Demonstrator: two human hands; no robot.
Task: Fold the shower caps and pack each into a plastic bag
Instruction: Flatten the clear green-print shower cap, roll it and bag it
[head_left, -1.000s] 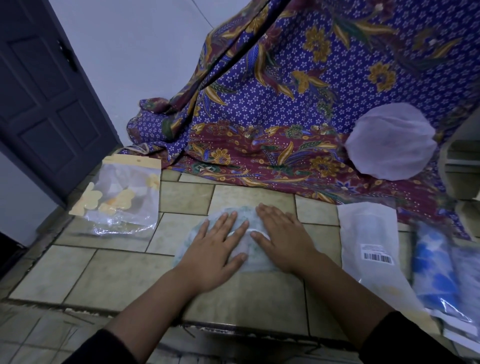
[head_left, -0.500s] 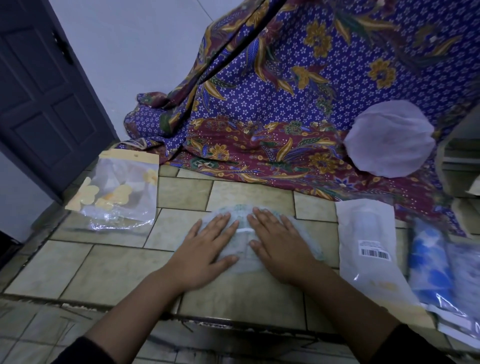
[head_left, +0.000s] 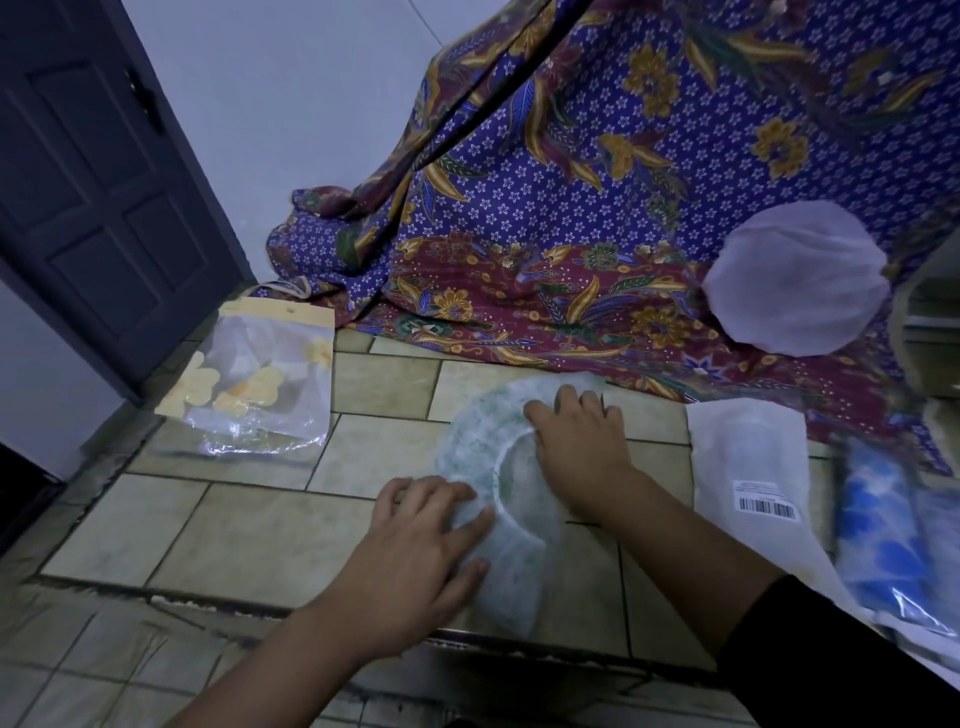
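Note:
A translucent shower cap with green specks (head_left: 480, 436) lies flat on the tiled floor in front of me. My left hand (head_left: 415, 551) rests on its near left edge, fingers curled over the rim. My right hand (head_left: 582, 441) presses flat on its far right part, fingers spread. A white shower cap (head_left: 795, 278) lies spread on the patterned cloth at the right. A clear plastic bag with a yellow header and yellow flowers (head_left: 254, 379) lies at the left. A white bag with a barcode label (head_left: 748, 457) lies to the right of my right hand.
A purple and maroon batik cloth (head_left: 545, 218) drapes down from the back onto the floor. A blue-patterned plastic pack (head_left: 883, 530) lies at the far right. A dark door (head_left: 88, 176) stands at the left. The raised tiled floor (head_left: 249, 530) ends at a step near me.
My left hand has slid back toward me to the cap's near edge. My right hand stays pressed on the cap, which now lies more lengthwise toward me.

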